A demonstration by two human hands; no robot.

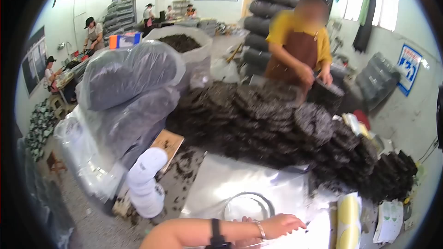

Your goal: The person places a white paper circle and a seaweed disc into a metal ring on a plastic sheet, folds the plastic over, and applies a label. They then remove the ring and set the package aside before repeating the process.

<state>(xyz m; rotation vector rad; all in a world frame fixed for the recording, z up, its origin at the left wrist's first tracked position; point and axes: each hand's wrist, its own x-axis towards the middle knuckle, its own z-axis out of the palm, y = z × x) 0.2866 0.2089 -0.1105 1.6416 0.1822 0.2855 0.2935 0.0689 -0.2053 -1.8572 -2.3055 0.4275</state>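
Observation:
My left hand [284, 225] reaches across from the lower left, fingers stretched out above a shiny clear plastic sheet [207, 189]. A black watch and a bracelet are on that arm. Part of my right hand [247, 238] shows beneath the left forearm; most of it is hidden, and I cannot make out what it holds. Just beyond the hands, a round clear ring-shaped thing [249, 205] lies on the sheet. Behind the sheet rises a long heap of dark round cakes [314, 124], which look like dried seaweed.
A stack of white round pieces [146, 186] stands left, beside a brown board [170, 143]. Bulky plastic-wrapped bundles [129, 75] fill the left. A roll of yellow round labels [349, 221] lies right. Across the heap, a co-worker [300, 41] handles dark cakes.

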